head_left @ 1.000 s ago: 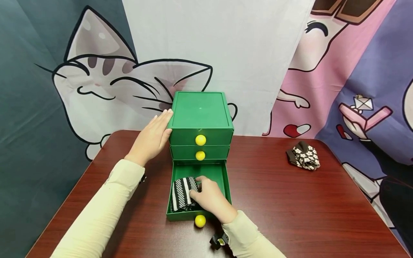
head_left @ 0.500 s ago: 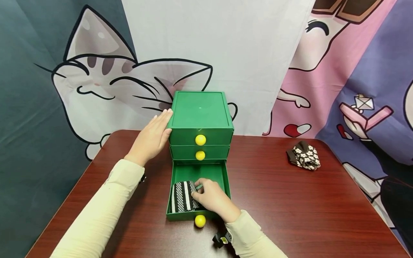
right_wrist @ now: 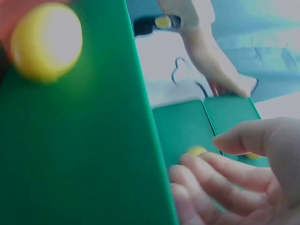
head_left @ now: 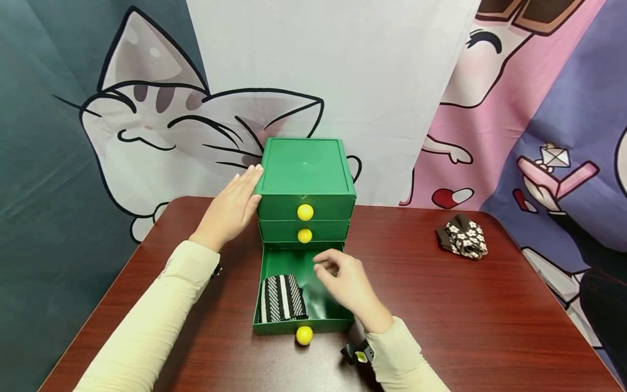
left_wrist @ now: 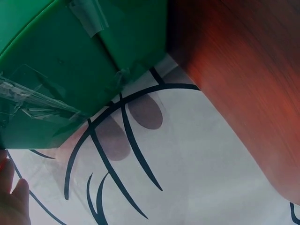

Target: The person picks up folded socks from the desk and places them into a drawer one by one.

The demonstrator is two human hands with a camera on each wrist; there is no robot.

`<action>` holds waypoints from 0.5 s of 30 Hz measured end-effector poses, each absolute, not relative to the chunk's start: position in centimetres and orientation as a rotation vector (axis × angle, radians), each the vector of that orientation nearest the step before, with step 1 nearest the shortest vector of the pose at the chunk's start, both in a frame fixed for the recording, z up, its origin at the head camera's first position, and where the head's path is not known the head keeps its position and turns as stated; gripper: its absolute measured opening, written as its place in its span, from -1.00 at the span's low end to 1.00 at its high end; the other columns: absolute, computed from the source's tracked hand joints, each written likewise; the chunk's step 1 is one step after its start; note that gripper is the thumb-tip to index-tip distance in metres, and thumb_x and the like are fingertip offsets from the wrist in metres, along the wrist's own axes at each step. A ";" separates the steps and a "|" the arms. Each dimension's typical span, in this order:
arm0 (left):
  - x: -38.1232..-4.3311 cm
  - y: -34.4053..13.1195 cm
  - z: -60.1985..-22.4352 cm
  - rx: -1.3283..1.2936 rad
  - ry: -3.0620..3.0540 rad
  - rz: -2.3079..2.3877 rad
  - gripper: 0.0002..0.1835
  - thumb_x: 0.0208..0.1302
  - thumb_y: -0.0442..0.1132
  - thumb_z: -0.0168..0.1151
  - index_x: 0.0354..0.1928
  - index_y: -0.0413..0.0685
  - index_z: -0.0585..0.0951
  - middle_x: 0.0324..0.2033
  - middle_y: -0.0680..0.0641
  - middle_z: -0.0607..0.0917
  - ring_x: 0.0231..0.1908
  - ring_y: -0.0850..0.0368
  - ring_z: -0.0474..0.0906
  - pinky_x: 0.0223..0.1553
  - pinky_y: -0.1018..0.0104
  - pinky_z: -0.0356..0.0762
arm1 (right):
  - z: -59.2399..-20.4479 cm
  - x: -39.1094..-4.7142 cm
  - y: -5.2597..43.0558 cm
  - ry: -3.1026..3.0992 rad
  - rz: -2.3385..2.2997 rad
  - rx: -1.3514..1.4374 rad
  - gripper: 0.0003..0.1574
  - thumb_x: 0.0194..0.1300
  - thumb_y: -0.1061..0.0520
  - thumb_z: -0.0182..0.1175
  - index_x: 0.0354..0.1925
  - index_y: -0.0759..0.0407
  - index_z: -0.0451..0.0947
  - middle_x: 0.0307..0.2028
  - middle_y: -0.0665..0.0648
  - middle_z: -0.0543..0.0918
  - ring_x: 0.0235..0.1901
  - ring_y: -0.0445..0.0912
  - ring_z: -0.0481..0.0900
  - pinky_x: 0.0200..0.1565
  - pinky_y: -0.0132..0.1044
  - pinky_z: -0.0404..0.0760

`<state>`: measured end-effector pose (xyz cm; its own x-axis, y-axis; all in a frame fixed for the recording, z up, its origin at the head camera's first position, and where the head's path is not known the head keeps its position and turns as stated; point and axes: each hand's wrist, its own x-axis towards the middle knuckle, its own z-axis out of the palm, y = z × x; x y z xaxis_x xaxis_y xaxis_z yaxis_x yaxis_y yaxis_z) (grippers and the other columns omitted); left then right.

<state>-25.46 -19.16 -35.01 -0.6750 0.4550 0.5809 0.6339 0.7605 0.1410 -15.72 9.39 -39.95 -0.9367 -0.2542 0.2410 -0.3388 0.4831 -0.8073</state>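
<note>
Striped sock (head_left: 281, 298) sat in the bottom drawer (head_left: 338, 321).
My left hand (head_left: 230, 209) lay flat, steadying the cabinet (head_left: 305, 174); my right hand (head_left: 345, 280) hovered empty, fingers loose.

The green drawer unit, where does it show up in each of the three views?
Head: green drawer unit at table centre, bottom drawer pulled out.
Left wrist: its side wall fills the upper left.
Right wrist: blurred green panel across the left and middle.
Shared landmark: the left hand resting against its side.
</note>
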 end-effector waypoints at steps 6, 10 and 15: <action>-25.5 -19.2 -35.1 -0.818 -2.403 -0.448 -0.40 0.56 -0.25 0.01 0.52 -0.34 0.21 0.47 -0.28 0.31 0.50 -0.16 0.16 0.53 -0.07 0.04 | -39.8 -16.7 12.8 -2.424 1.405 0.470 -0.82 0.29 0.32 0.30 -0.17 0.12 0.73 -0.40 0.01 0.74 -0.42 -0.18 0.65 -0.33 -0.35 0.67; -25.6 -19.2 -35.3 -0.819 -2.395 -0.444 -0.42 0.61 -0.19 -0.07 0.52 -0.34 0.21 0.46 -0.28 0.32 0.50 -0.15 0.17 0.53 -0.07 0.05 | -40.3 -17.3 15.6 -2.343 1.300 0.438 -0.83 0.30 0.34 0.29 -0.17 0.15 0.72 -0.38 0.05 0.75 -0.43 -0.18 0.65 -0.37 -0.45 0.63; -25.7 -19.1 -35.5 -0.819 -2.389 -0.445 -0.42 0.63 -0.15 -0.11 0.52 -0.34 0.21 0.47 -0.27 0.32 0.50 -0.15 0.17 0.54 -0.04 0.03 | -41.1 -18.2 19.7 -2.308 1.075 0.392 -0.82 0.28 0.37 0.27 -0.16 0.24 0.71 -0.37 0.09 0.75 -0.42 -0.17 0.65 -0.34 -0.60 0.55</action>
